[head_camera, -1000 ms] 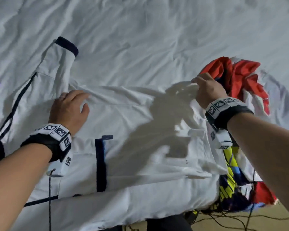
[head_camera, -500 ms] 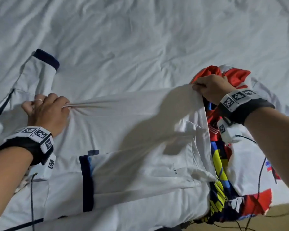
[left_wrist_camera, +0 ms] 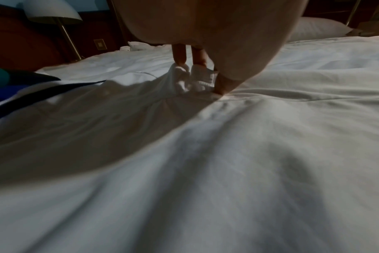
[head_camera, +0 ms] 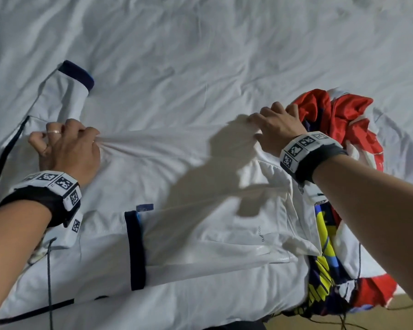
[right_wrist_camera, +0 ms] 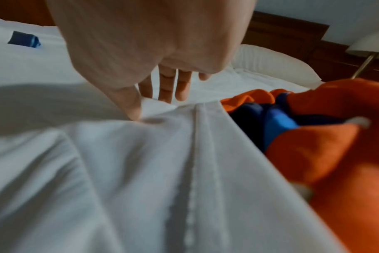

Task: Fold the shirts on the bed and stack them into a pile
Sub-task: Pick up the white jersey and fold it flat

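A white shirt [head_camera: 188, 175] with navy trim lies spread across the bed, one navy-cuffed sleeve [head_camera: 76, 77] pointing away and the other cuff [head_camera: 136, 248] folded over its body. My left hand [head_camera: 91, 139] grips a bunch of the shirt's far edge near the shoulder; in the left wrist view the fabric [left_wrist_camera: 193, 80] is gathered under the fingers [left_wrist_camera: 180, 56]. My right hand [head_camera: 255, 125] pinches the same edge at the hem corner, thumb on the white cloth [right_wrist_camera: 162, 171]. The edge runs taut between both hands.
A crumpled red, blue and yellow shirt heap [head_camera: 339, 115] lies right against my right hand, reaching the bed's near corner. Wrinkled white bedding [head_camera: 224, 55] stretches beyond. A pillow [left_wrist_camera: 318, 29] and a lamp [left_wrist_camera: 52, 12] stand at the headboard. Floor [head_camera: 343, 322] shows at bottom right.
My left hand went from lying flat on the shirt to gripping its fabric. The far edge has been pulled taut between both hands, and the right hand has lowered towards the bed.
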Tool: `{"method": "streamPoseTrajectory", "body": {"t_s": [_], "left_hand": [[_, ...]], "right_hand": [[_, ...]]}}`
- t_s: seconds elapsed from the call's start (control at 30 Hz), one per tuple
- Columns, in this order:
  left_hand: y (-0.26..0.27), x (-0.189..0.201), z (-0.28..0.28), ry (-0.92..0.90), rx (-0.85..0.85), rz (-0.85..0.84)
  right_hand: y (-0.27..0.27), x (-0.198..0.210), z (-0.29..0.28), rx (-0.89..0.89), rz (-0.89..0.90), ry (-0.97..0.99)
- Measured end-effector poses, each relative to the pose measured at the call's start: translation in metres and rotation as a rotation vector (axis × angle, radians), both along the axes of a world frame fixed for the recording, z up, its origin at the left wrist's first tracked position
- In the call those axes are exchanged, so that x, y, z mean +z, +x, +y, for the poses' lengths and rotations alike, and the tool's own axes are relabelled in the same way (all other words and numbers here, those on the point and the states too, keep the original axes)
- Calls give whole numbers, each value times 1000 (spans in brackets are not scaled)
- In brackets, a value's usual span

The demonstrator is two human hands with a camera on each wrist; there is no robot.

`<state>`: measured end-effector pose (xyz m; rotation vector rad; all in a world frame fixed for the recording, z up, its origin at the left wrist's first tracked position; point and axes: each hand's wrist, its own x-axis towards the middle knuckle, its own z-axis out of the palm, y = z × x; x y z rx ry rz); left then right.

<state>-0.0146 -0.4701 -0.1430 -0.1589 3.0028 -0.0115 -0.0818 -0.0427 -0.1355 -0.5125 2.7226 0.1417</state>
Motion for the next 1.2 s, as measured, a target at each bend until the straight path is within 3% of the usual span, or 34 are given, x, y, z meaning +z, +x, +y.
{"method": "streamPoseTrajectory", "body": {"t_s": [0.27, 0.53, 0.63, 0.73, 0.87, 1.0, 1.1, 1.2], "left_hand": [[17, 33, 1, -126, -105, 24], [92, 64, 0, -219, -273, 126], [129, 60, -3, -166, -348, 149], [160, 47, -7, -160, -419, 62], [182, 38, -7, -132, -428, 5], [188, 42, -6, -56, -453, -69], [182, 44, -3, 48, -441, -121], [157, 38, 8, 164, -332, -58]], "right_hand": [[23, 23, 12, 56, 221, -49], [122, 51, 15, 22, 398, -54], [159, 39, 21, -7, 339, 38], [184, 26, 24, -40, 267, 106], [195, 21, 24, -123, 252, 123], [198, 29, 18, -167, 96, 162], [195, 33, 13, -193, 32, 124], [176, 32, 13, -258, 135, -69]]}}
